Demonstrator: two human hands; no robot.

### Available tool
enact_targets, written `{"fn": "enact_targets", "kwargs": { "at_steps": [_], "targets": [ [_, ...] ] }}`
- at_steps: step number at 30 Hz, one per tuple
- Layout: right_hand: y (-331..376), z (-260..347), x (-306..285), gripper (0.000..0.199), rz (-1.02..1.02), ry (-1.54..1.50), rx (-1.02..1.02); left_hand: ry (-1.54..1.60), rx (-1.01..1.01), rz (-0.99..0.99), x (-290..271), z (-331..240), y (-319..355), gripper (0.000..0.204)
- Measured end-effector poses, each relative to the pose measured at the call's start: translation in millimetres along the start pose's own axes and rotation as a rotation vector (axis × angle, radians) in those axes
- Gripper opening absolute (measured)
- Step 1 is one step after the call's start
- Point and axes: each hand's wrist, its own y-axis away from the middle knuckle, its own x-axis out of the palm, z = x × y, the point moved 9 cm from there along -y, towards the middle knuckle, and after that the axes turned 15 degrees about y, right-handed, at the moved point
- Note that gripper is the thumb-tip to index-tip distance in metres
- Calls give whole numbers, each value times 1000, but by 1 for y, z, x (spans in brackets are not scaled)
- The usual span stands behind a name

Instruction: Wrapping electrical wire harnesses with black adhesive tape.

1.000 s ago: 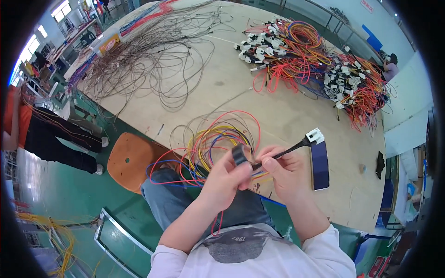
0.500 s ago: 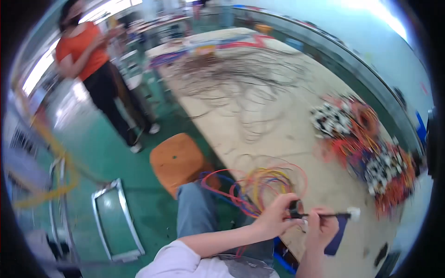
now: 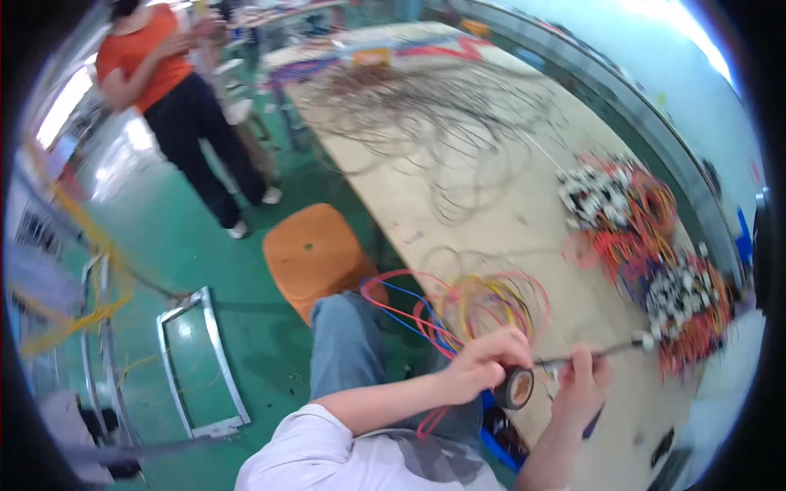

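My left hand (image 3: 490,364) is closed, its fingers pinching a wire harness above the table's near edge. A roll of black tape (image 3: 517,388) hangs against its fingertips; whether the fingers grip the roll too is hard to see. From this hand trails a loose coil of red, yellow and blue wires (image 3: 464,312). To the right, my right hand (image 3: 583,381) pinches the black-wrapped stretch of the harness (image 3: 620,349), which runs nearly straight between both hands. Its far end carries a small white connector (image 3: 649,340), close to the piled harnesses.
Bundled harnesses with white connectors (image 3: 679,299) lie at the table's right side. Thin dark wires (image 3: 442,114) spread over the far half of the table (image 3: 491,237). An orange stool (image 3: 315,254) stands left of my knee. A person in orange (image 3: 151,57) stands beyond it.
The tape roll has gone from above my left fingers to below them. My right hand has risen slightly, and the connector end has moved up and right. The view has shifted a little.
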Motion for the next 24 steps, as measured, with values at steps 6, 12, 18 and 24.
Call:
{"fn": "enact_targets", "kwargs": {
  "at_steps": [6, 12, 18, 24],
  "targets": [
    [19, 30, 29, 2, 124, 52, -225, -688, -218, -218, -13, 9, 2, 58],
    [24, 27, 27, 3, 200, -183, -243, 186, -586, -308, 0, 24, 3, 48],
    [14, 26, 13, 3, 127, -256, -143, 182, -265, -354, -11, -3, 5, 28],
    [3, 24, 17, 5, 78, -63, -156, -143, -333, -209, -12, 5, 2, 11]
  ]
}}
